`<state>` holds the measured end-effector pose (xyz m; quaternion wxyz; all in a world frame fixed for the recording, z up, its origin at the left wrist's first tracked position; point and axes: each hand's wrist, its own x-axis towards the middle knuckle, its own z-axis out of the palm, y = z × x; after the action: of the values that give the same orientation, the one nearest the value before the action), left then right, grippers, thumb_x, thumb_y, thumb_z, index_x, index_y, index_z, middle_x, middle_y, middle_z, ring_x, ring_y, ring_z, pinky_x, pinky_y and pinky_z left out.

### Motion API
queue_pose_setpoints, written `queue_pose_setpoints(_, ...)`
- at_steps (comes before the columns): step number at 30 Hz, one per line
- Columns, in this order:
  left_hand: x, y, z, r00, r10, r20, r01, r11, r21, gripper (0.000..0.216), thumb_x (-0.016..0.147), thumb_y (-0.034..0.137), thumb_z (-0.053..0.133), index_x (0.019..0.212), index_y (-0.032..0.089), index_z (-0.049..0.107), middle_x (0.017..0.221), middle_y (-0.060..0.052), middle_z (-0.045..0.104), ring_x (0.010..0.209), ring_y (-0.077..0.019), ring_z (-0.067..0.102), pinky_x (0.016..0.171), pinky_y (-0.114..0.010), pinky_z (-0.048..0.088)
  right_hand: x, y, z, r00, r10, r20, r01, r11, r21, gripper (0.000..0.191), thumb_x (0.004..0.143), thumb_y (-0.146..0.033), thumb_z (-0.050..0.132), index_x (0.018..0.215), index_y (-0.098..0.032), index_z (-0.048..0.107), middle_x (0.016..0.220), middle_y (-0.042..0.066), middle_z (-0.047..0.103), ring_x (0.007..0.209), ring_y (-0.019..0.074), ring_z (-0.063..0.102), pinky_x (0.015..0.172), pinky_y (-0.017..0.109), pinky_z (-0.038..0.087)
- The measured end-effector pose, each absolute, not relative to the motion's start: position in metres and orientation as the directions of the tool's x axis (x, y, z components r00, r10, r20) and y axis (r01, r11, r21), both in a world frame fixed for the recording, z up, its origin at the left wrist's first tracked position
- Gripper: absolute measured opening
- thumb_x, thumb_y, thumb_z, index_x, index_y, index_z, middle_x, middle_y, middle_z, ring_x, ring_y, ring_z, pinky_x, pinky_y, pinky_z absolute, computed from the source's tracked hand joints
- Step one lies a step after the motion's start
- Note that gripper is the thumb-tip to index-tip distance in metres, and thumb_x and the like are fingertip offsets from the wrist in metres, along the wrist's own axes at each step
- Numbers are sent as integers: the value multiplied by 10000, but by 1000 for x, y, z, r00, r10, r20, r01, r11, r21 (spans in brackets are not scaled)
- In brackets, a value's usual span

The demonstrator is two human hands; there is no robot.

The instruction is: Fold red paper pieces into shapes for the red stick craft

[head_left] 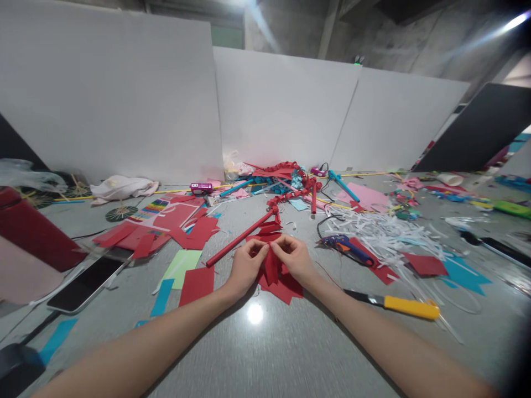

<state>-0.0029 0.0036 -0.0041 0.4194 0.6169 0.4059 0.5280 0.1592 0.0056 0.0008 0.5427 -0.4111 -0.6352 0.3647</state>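
Head view: our left hand (246, 264) and right hand (296, 260) pinch folded red paper (271, 268) between them, each grip clamped on it, over the worktop (265, 354); glue gun (348, 250) lies right.

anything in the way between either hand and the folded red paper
Nothing visible: the left hand and right hand both have their fingertips on the folded red paper. The glue gun lies off to the right of the right hand, not between.
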Motion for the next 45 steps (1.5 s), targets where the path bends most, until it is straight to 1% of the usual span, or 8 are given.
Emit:
queue_pose_setpoints(7, -2, 5, -7, 102, 945, 311, 60, -318, 946, 244, 902, 395, 654, 890, 158, 710, 870, -63, 733, 793, -191, 657, 758, -299, 494, 159, 5, 1, -74, 923, 378, 129, 385, -914, 280, 877, -434, 705, 776, -176, 658, 712, 6, 625, 636, 147, 549, 617, 267, 461)
queue_pose_setpoints(13, -2, 5, -6, 120, 941, 315, 61, -324, 944, 242, 898, 388, 651, 860, 157, 712, 833, -56, 723, 758, -182, 645, 725, -289, 487, 158, 4, 6, -87, 922, 377, 133, 386, -913, 271, 888, -440, 681, 820, -178, 686, 790, 33, 671, 732, 173, 600, 699, 284, 496)
queue_pose_setpoints(19, -1, 5, -6, 140, 943, 301, 76, -314, 947, 243, 896, 383, 649, 824, 157, 701, 799, -41, 707, 727, -169, 628, 703, -275, 470, 158, 5, 4, -100, 928, 359, 128, 370, -920, 265, 883, -432, 692, 824, -174, 707, 783, 33, 682, 721, 170, 602, 691, 285, 494)
queue_pose_setpoints(24, -2, 3, -5, 156, 940, 302, 47, -312, 949, 258, 915, 398, 628, 873, 161, 721, 857, -56, 728, 784, -186, 646, 740, -288, 482, 158, 4, 5, -74, 926, 370, 136, 377, -916, 292, 897, -461, 678, 840, -176, 699, 796, 34, 686, 736, 174, 606, 712, 289, 502)
queue_pose_setpoints(29, -2, 1, -1, 127, 944, 305, 50, -313, 948, 257, 909, 398, 635, 874, 161, 726, 858, -61, 735, 790, -194, 655, 746, -297, 491, 159, 4, 5, -75, 926, 371, 134, 378, -916, 330, 919, -497, 647, 822, -183, 680, 768, 25, 646, 706, 169, 571, 682, 283, 481)
queue_pose_setpoints(36, -2, 2, -2, 87, 951, 298, 39, -302, 952, 246, 888, 400, 651, 856, 165, 714, 850, -58, 733, 777, -191, 654, 748, -297, 495, 159, 4, 6, -85, 936, 341, 100, 349, -932, 391, 929, -542, 617, 747, -196, 612, 637, -22, 508, 582, 138, 468, 570, 258, 415)
queue_pose_setpoints(42, -2, 2, -2, 88, 951, 296, 57, -302, 952, 238, 905, 380, 634, 864, 157, 705, 855, -61, 727, 784, -192, 653, 752, -301, 496, 159, 3, 9, -93, 927, 362, 94, 370, -924, 329, 903, -511, 658, 816, -194, 653, 748, 17, 605, 696, 165, 537, 647, 269, 467)
queue_pose_setpoints(45, -2, 2, -2, 83, 950, 302, 50, -307, 951, 234, 903, 382, 637, 860, 161, 703, 850, -57, 726, 779, -189, 650, 750, -297, 498, 159, 3, 10, -79, 930, 359, 102, 366, -925, 331, 901, -512, 658, 808, -195, 652, 742, 16, 607, 679, 163, 535, 643, 272, 469)
